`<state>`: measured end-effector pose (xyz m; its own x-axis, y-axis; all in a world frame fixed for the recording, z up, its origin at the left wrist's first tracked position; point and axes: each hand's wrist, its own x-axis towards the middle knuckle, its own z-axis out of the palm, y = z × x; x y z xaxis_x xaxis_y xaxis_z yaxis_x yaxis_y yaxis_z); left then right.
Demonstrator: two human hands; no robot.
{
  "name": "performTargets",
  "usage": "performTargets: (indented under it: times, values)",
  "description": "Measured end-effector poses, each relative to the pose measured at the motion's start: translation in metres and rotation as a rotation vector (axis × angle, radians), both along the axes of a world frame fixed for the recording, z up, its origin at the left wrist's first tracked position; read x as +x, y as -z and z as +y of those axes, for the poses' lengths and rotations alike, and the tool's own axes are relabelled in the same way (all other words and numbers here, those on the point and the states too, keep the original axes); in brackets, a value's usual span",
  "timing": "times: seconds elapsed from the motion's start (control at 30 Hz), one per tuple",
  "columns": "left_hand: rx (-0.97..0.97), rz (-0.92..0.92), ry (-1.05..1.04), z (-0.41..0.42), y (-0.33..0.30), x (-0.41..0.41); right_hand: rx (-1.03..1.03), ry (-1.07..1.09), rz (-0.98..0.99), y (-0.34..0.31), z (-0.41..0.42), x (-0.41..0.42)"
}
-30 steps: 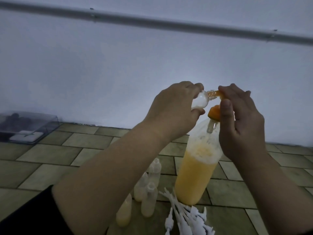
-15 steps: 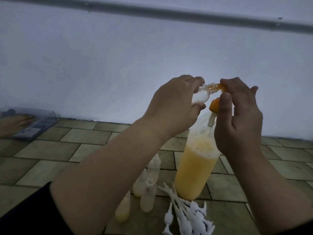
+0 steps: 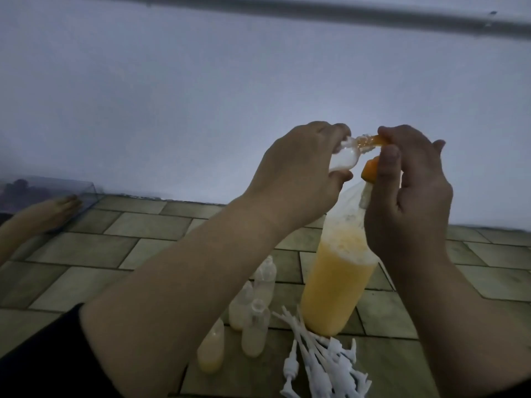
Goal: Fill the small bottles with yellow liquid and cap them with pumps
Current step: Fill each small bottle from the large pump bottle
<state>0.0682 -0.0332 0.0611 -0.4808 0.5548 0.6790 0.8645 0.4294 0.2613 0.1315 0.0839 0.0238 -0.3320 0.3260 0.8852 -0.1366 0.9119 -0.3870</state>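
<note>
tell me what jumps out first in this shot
Two raised hands meet at centre: the left hand grips a small bottle tipped sideways, the right hand holds an orange nozzle to its mouth. Below stands a big bottle of yellow liquid, with white pumps heaped at its foot.

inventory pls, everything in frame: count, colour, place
small bottle: 1, clear, held tilted in the left hand, neck toward the orange spout
big bottle: 1, clear with yellow liquid and an orange spout, standing on the floor
small bottles on floor: 4 visible, clear with pale yellow liquid, left of the big bottle
pumps: a pile, count unclear, white, in front of the big bottle
clear box: 1, far left by the wall
other person's hand: 1, at the clear box
floor tiles: greenish
wall pipe: 1, grey, top
left hand: grips the small bottle
right hand: at the orange spout
</note>
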Motion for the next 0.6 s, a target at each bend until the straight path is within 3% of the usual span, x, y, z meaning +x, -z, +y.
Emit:
performTargets:
  times: [0.6]
  values:
    - [-0.016, -0.019, -0.004, -0.002, 0.003, -0.001, 0.016, -0.019, 0.0, -0.001, 0.004, -0.001]
